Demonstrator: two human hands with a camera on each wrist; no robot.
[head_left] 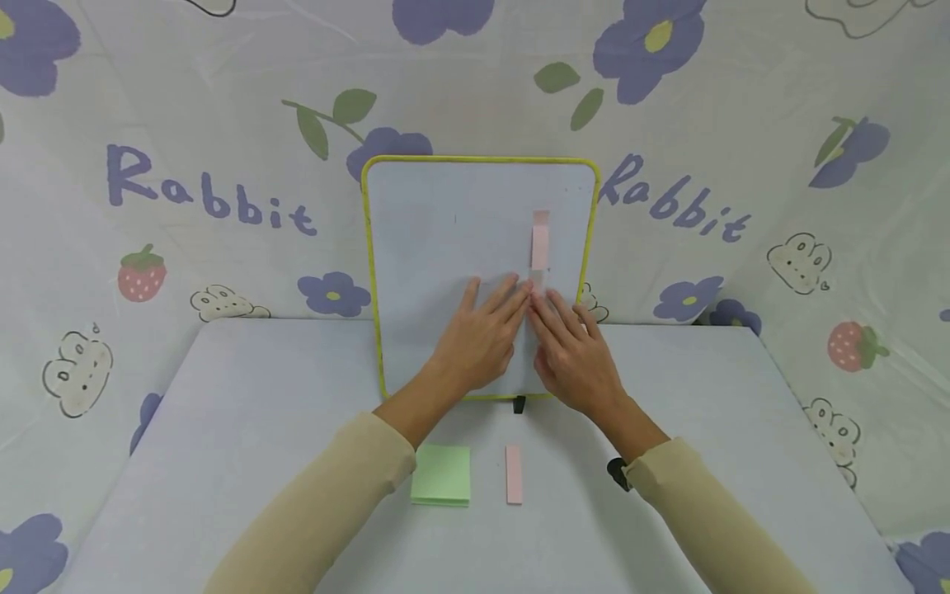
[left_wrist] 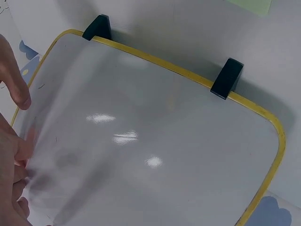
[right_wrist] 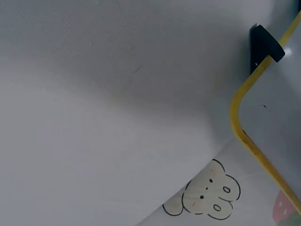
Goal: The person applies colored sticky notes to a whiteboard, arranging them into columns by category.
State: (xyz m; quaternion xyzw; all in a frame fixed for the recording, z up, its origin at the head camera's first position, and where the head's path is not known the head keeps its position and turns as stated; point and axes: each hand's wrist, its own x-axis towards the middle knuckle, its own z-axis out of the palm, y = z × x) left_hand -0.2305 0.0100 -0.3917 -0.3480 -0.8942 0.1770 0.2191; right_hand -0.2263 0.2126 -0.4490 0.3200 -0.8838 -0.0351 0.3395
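Note:
A whiteboard (head_left: 430, 247) with a yellow rim stands upright on the table. Pink paper strips (head_left: 540, 246) run one below another down its right side. At the lower end, a strip (head_left: 538, 282) is partly covered by fingertips. My left hand (head_left: 478, 338) lies against the board, its fingers mostly extended and the fingertips reaching that strip. From the right, my right hand (head_left: 575, 355) touches the same spot with extended fingers. The left wrist view catches fingers (left_wrist: 14, 146) along its left edge; no hand appears in the right wrist view.
A green sticky-note pad (head_left: 441, 475) and a narrow pink strip pad (head_left: 514, 475) lie on the white table (head_left: 275, 396) before the board. Black feet (left_wrist: 227, 78) clip onto the board's lower edge. Behind hangs a printed cloth (head_left: 245, 107).

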